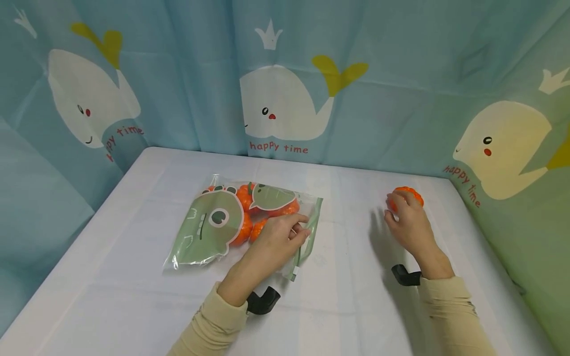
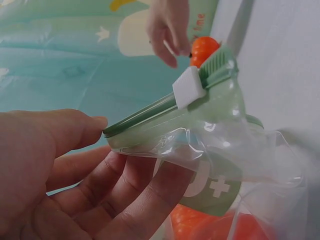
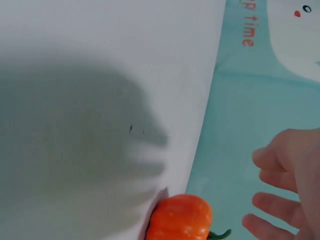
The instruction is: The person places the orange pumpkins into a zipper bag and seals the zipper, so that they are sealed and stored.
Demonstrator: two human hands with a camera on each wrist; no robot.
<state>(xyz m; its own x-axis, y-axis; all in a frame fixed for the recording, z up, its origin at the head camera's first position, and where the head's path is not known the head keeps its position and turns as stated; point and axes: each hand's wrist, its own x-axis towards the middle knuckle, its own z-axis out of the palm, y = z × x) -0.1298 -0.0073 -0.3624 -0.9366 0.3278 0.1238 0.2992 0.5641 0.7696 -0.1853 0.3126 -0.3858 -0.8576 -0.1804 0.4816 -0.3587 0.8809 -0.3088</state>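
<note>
A clear zip bag (image 1: 211, 222) with green cartoon prints lies left of the table's middle, several orange ribbed pumpkins (image 1: 244, 198) inside it. My left hand (image 1: 278, 237) holds the bag at its green zip edge (image 2: 145, 117), thumb on the rim and fingers behind the clear film. A white slider (image 2: 188, 87) sits along that zip. At the far right, my right hand (image 1: 407, 220) hovers by a single small pumpkin (image 3: 181, 217) with a curled green stem. In the right wrist view its fingers (image 3: 277, 207) are loosely bent and apart from the pumpkin.
A white cloth covers the table (image 1: 347, 296). Behind and beside it hangs a blue-green curtain (image 1: 392, 118) printed with whales, meeting the back and right edges. Black wrist mounts (image 1: 263, 300) stick out from both wrists.
</note>
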